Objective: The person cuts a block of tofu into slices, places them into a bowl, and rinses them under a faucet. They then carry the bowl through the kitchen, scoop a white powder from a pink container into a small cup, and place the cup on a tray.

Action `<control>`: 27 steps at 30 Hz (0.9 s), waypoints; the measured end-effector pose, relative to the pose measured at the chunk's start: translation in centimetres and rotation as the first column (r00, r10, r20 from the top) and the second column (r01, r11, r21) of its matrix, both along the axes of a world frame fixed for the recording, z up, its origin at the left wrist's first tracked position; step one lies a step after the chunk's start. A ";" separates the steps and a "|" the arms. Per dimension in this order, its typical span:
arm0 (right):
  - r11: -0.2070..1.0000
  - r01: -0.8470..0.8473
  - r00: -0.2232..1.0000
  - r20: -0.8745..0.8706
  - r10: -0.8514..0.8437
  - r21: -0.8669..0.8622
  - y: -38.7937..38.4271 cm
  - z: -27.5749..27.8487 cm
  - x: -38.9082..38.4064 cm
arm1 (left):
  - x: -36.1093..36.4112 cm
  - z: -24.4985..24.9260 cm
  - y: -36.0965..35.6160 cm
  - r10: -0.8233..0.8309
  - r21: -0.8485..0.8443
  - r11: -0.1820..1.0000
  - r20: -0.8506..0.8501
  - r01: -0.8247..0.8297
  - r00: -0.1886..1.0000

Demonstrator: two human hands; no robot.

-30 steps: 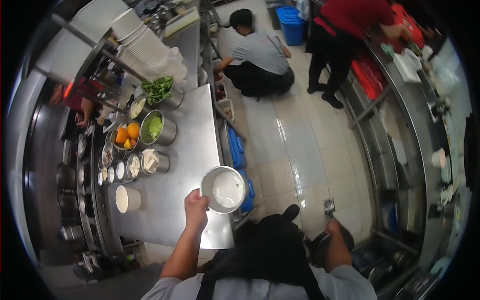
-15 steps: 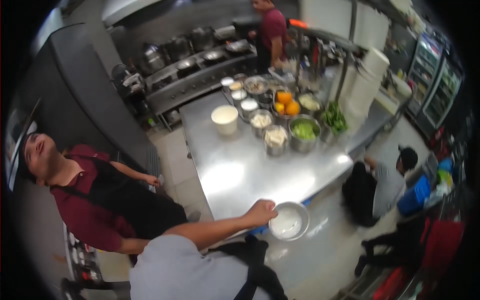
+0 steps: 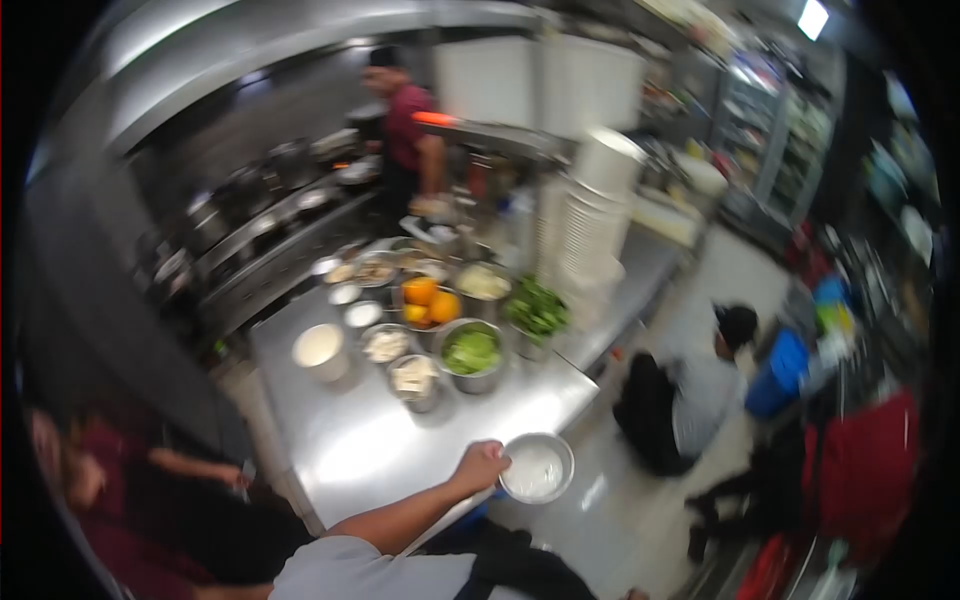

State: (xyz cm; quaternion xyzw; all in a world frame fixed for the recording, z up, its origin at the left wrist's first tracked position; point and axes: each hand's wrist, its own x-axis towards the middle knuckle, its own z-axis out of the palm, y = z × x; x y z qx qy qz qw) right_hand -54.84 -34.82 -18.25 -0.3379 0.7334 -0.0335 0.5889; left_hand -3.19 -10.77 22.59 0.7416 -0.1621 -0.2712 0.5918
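My left hand (image 3: pixel 482 468) grips the rim of a round metal bowl (image 3: pixel 566 470) from its left side. Something white, perhaps a liquid, lies in the bowl, which is held out beyond the front edge of the steel table (image 3: pixel 350 455). My right hand does not show clearly. On the table nearest the bowl are a metal pot of cut green vegetables (image 3: pixel 472 350) and a metal container of pale, blocky pieces (image 3: pixel 414 378). A white tub (image 3: pixel 320 352) stands farther left. Motion blur softens the whole view.
Oranges (image 3: pixel 430 300), leafy greens (image 3: pixel 538 308) and tall stacked white containers (image 3: pixel 590 210) stand on the table. One person (image 3: pixel 410 130) is by the stove, another (image 3: pixel 700 385) crouches at right, and a third (image 3: pixel 180 490) stands at left. A blue bin (image 3: pixel 778 372) is at right.
The view has swung right and up, so the table and people appear farther left. My left hand still holds the bowl, which sits slightly left and lower in view.
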 end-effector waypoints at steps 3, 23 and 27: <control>0.997 0.059 0.997 -0.056 -0.056 0.055 0.5 2.6 -0.2 | 0.6 -0.9 -6.0 -0.099 0.092 0.993 0.227 0.079 0.969; 0.840 -0.508 0.860 0.054 0.507 0.192 -30.3 4.6 11.0 | -4.6 3.1 -27.7 0.312 0.009 0.950 -0.089 -0.312 0.946; 0.768 -0.635 0.772 0.071 0.631 0.085 -36.2 6.6 19.1 | -5.4 3.3 -26.2 0.419 -0.026 0.906 -0.093 -0.422 0.903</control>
